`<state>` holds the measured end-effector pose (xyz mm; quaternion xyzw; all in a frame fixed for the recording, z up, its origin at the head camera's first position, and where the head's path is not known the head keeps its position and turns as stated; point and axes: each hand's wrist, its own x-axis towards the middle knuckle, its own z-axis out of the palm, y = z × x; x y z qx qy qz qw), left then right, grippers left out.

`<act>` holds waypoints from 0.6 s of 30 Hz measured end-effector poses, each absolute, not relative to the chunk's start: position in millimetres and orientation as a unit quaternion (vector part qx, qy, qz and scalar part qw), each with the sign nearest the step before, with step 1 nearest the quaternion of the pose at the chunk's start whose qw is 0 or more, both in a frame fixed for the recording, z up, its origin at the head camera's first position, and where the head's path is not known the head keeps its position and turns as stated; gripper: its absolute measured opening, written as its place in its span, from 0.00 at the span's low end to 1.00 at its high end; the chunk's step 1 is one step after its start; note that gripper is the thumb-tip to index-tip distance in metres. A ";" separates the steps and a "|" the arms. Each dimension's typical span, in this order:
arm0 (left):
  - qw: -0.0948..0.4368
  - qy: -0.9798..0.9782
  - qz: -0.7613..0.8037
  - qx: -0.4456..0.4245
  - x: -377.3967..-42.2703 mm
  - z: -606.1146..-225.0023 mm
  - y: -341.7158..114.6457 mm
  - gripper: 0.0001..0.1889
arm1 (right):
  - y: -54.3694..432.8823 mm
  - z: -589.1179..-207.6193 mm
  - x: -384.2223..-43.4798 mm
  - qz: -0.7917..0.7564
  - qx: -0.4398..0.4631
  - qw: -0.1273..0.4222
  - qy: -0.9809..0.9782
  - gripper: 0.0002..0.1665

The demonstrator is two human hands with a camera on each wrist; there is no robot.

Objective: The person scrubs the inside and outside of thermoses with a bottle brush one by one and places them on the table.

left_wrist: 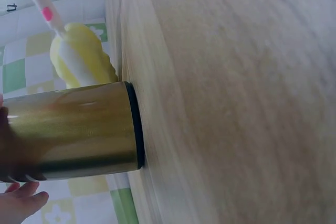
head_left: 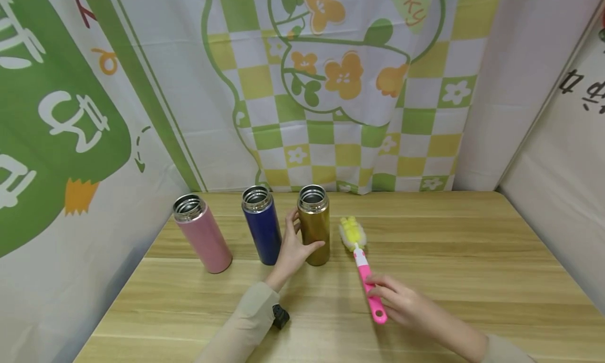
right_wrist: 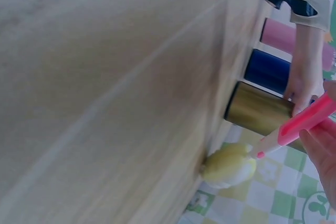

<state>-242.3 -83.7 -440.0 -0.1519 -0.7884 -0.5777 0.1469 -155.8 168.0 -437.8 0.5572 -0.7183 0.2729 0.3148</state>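
A gold bottle (head_left: 315, 231) without a lid stands upright on the table (head_left: 449, 279). My left hand (head_left: 292, 252) is around its left side, thumb across the front and fingers toward the back; the left wrist view shows only some fingers (left_wrist: 23, 203) beside the bottle. My right hand (head_left: 402, 300) holds the pink handle of a sponge bottle brush (head_left: 371, 287) between thumb and fingers. Its yellow and white sponge head (right_wrist: 229, 165) points away from me, low at the tabletop, to the right of the gold bottle.
Left of the gold bottle stand a blue bottle (head_left: 262, 229) and, farther left, a pink bottle (head_left: 208, 239), both upright and lidless. A black strap piece (head_left: 281, 317) sits at my left sleeve. A printed curtain (head_left: 350, 142) hangs behind the table.
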 end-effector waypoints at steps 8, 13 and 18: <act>0.185 -0.788 -0.559 -0.181 -228.2 -437.1 -87.4 0.45 | 168.6 -451.8 -152.6 0.243 0.566 0.283 -0.735 0.14; 0.208 -0.790 -0.548 -0.177 -211.9 -435.5 -90.8 0.40 | 170.4 -457.5 -149.3 0.228 0.567 0.261 -0.747 0.14; 0.223 -0.788 -0.541 -0.191 -191.4 -428.3 -94.4 0.37 | 172.8 -460.6 -146.8 0.203 0.572 0.232 -0.760 0.12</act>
